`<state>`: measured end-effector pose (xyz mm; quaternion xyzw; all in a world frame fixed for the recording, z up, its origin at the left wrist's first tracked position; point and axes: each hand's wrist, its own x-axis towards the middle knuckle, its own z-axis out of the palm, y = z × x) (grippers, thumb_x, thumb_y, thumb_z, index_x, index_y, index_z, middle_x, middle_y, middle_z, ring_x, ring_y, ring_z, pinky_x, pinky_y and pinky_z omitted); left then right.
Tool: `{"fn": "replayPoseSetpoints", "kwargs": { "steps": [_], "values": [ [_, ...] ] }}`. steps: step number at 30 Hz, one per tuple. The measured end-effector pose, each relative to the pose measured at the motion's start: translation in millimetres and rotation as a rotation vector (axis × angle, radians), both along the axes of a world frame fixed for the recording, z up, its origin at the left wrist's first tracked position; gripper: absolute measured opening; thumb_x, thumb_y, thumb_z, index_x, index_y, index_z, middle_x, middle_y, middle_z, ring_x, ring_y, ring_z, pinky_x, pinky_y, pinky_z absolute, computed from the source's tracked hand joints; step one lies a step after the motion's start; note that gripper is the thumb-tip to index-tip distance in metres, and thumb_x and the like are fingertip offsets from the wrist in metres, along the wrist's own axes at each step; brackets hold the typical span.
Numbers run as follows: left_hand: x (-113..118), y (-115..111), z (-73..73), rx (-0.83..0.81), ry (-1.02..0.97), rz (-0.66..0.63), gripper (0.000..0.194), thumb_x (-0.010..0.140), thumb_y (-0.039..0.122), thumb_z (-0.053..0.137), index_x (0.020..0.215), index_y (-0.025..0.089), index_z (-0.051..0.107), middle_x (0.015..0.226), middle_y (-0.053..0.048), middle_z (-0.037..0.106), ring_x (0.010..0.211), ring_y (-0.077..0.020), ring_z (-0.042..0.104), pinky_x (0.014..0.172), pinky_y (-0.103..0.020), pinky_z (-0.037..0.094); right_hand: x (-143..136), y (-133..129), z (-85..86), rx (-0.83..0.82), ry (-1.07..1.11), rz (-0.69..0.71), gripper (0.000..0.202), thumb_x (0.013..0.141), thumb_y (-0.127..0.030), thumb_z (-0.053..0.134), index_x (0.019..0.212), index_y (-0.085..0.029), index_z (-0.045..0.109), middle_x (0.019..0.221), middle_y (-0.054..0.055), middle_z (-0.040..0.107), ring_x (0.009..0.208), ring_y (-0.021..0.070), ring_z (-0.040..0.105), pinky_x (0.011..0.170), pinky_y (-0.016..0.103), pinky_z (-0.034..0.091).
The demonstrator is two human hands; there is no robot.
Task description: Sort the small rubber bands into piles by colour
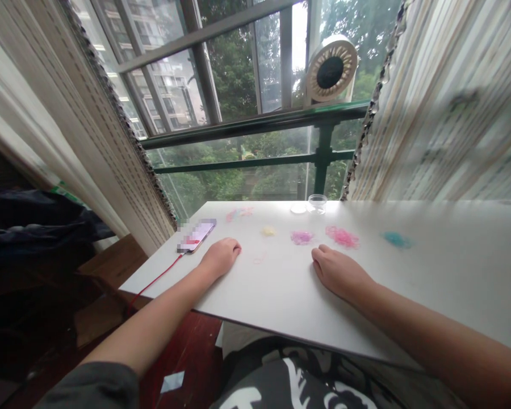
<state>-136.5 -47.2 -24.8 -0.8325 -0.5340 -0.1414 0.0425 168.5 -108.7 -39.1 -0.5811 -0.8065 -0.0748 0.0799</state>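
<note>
My left hand (221, 255) rests on the white table (255, 295), curled into a loose fist with nothing seen in it. Two or so faint pink bands (259, 259) lie just right of it. Also closed, my right hand (338, 271) lies on the table, nothing showing between its fingers. Beyond it is a pile of pink rubber bands (343, 236), with purple bands (302, 237) to the left and teal bands (397, 239) to the right. A small pale yellow pile (268, 231) sits between the hands, and mixed-colour bands (239, 213) lie farther back.
A clear round tub (317, 204) and a white lid (298, 208) stand at the table's back edge. A phone (198, 236) with a red cable (157, 277) lies at the left. Behind are a window rail (255, 124) and a round fan (332, 71).
</note>
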Motion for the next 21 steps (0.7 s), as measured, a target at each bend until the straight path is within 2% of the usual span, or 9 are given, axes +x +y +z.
{"fn": "replayPoseSetpoints", "kwargs": {
  "steps": [7,10,13,17,21],
  "values": [
    [39.1,-9.0,-1.8,-0.065,-0.078,-0.174,0.018,0.083,0.024,0.048,0.091,0.02,0.063,0.09,-0.004,0.066,0.082,-0.0163,0.059,0.074,-0.025,0.044,10.1,-3.3,-0.5,0.029,0.098,-0.033,0.013,0.084,-0.018,0.04,0.077,-0.017,0.051,0.08,0.005,0.056,0.069,0.0157,0.053,0.059,0.028,0.028],
    [42.8,-6.3,4.2,-0.108,-0.053,-0.212,0.026,0.083,0.024,0.049,0.104,0.022,0.062,0.091,-0.003,0.065,0.08,-0.0153,0.059,0.075,-0.024,0.044,6.8,-5.3,-0.1,0.035,0.139,-0.078,0.011,0.082,-0.019,0.043,0.082,-0.016,0.053,0.081,0.006,0.056,0.069,0.0161,0.053,0.059,0.028,0.028],
    [41.1,-1.9,12.8,-0.15,0.049,-0.296,0.03,0.082,0.025,0.05,0.109,0.025,0.063,0.092,-0.003,0.063,0.078,-0.0155,0.059,0.073,-0.023,0.043,3.4,-6.8,1.2,0.031,0.137,-0.104,0.012,0.081,-0.02,0.043,0.081,-0.015,0.054,0.081,0.007,0.056,0.069,0.0169,0.053,0.06,0.028,0.029],
    [41.3,-0.3,22.2,-0.172,0.142,-0.368,0.027,0.082,0.025,0.049,0.101,0.026,0.068,0.087,-0.004,0.062,0.074,-0.0152,0.06,0.069,-0.023,0.042,3.1,-6.5,2.6,0.005,0.143,-0.111,0.014,0.082,-0.018,0.043,0.077,-0.015,0.055,0.08,0.008,0.057,0.069,0.017,0.053,0.06,0.028,0.029],
    [45.7,-4.9,23.9,-0.134,0.159,-0.424,0.022,0.083,0.023,0.047,0.086,0.023,0.069,0.083,-0.003,0.062,0.07,-0.0136,0.059,0.066,-0.022,0.041,5.9,-5.5,2.2,-0.003,0.173,-0.057,0.014,0.081,-0.015,0.043,0.075,-0.016,0.055,0.079,0.007,0.057,0.07,0.0165,0.052,0.061,0.028,0.029]
  ]
}}
